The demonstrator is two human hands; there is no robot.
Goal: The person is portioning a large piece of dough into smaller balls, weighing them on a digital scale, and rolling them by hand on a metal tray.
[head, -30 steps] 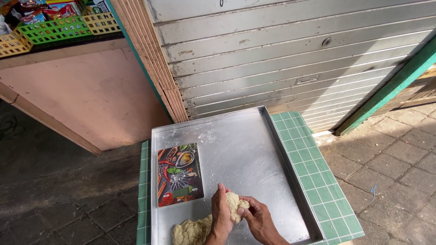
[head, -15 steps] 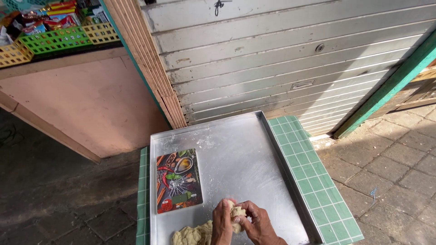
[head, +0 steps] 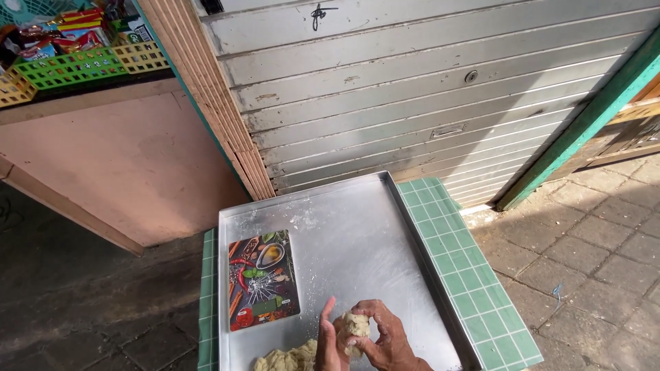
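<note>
Both hands close together around a small lump of dough (head: 352, 326) at six o'clock of the metal tray (head: 357, 233) — the left hand (head: 327, 347) cupping its side, the right hand (head: 385, 336) wrapped over it. The crumbly lump could shed bits or slip if the grip loosens. A larger dough mass (head: 285, 358) lies at seven o'clock, near a printed cutting board (head: 262, 280) at nine. The floured tray sits on a green-tiled table (head: 474, 275); a shutter (head: 426, 89) stands at twelve — baskets (head: 75, 65) at ten.

The bottom edge cut off the dough pile (head: 285, 358) and both wrists. The left hand (head: 328, 347) hid part of the dough lump (head: 353, 325). Basket (head: 69, 66) goods were too small to tell.
</note>
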